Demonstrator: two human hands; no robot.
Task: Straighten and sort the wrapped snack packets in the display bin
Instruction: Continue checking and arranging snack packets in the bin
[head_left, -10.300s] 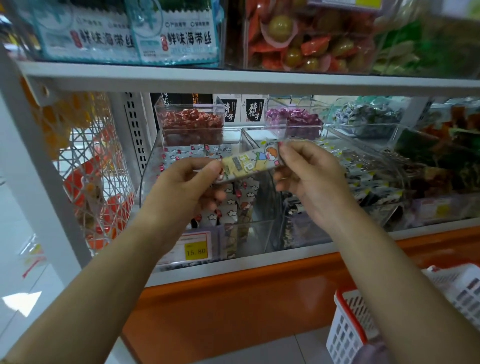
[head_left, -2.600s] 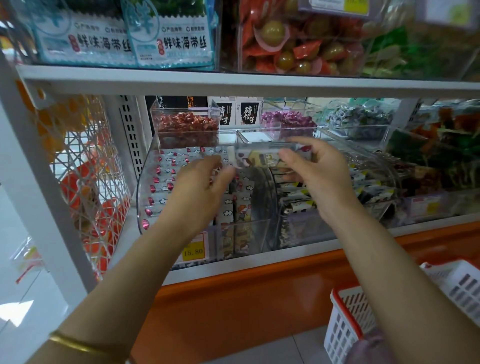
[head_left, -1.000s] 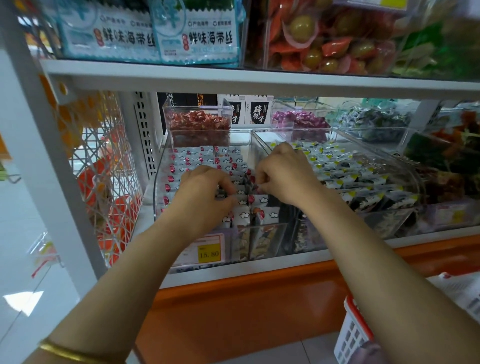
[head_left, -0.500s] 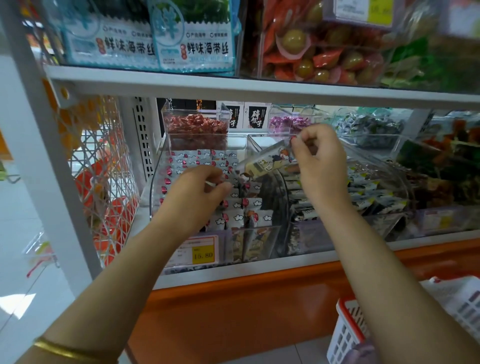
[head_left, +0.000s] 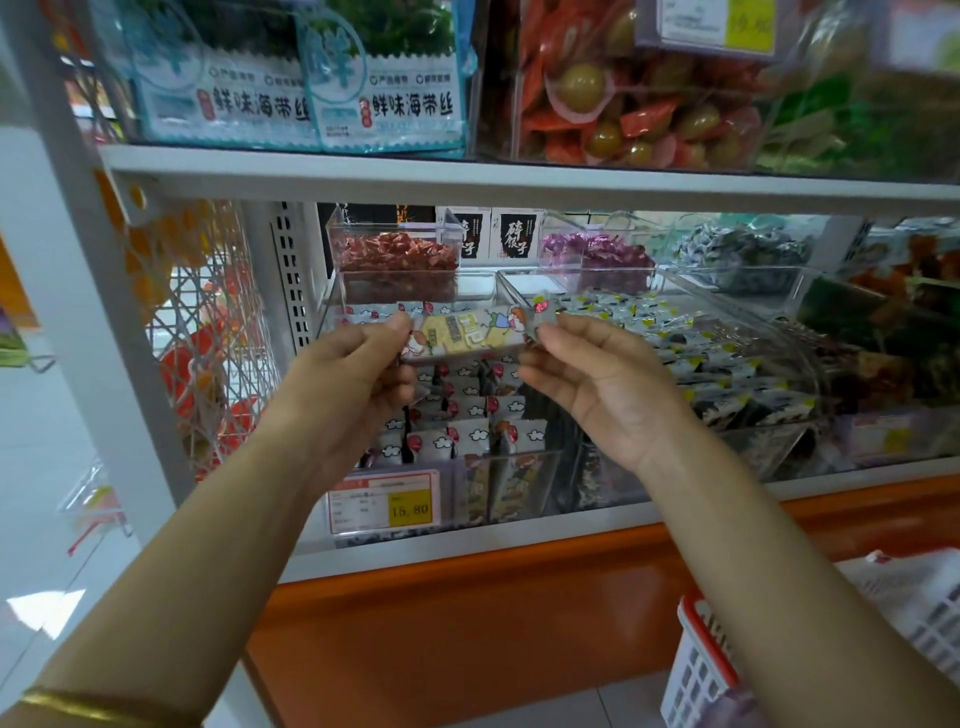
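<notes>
Bin: clear plastic, on the lower shelf, price tag on its front.
Packets: white with red spots, lying in rows inside the bin; a few standing on end against the front wall.
Right of bin: second clear tub of black, white and yellow sachets, touching the bin's side.
Behind bin: small box of red sweets; purple sweets further right.
Above bin: upper shelf carrying seaweed bags.
Left of bin: white wire rack.
Below bin, to the right: red-rimmed white basket.
Held packet: long, yellow with cartoon print, lifted above the bin, nearly level, printed face toward the camera, hiding some rows behind it.
Left hand: pinching the packet's left end between thumb and fingers; gold bangle on the wrist.
Right hand: pinching the right end with thumb and forefinger, other fingers loosely bent, palm up.
</notes>
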